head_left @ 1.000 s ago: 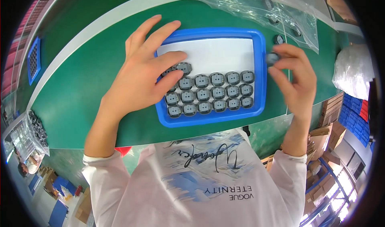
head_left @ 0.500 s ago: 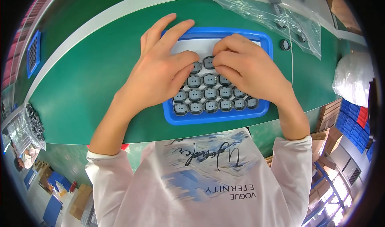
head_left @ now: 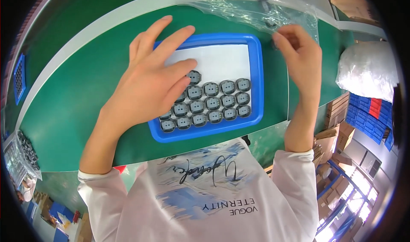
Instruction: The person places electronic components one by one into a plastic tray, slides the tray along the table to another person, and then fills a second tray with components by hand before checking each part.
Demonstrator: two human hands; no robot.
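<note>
A blue tray with a white sheet in it holds rows of small dark grey, rounded plastic parts. My left hand is over the tray's left side, fingers spread. Its thumb and index finger are beside a single part at the top of the rows, and the hand hides some parts beneath it. Beyond the tray's right side, my right hand has its fingers curled in a pinch at another dark part, mostly covered by the thumb.
A clear plastic bag with loose grey parts lies at the far side of the green table. Another bag of parts is at the left edge, and a second blue tray stands far left. White wrapped plastic bulges at right.
My right hand has left the tray and moved right to the loose part near the bag. My left hand remains at the tray. The whole view has shifted, moving the tray left in it.
</note>
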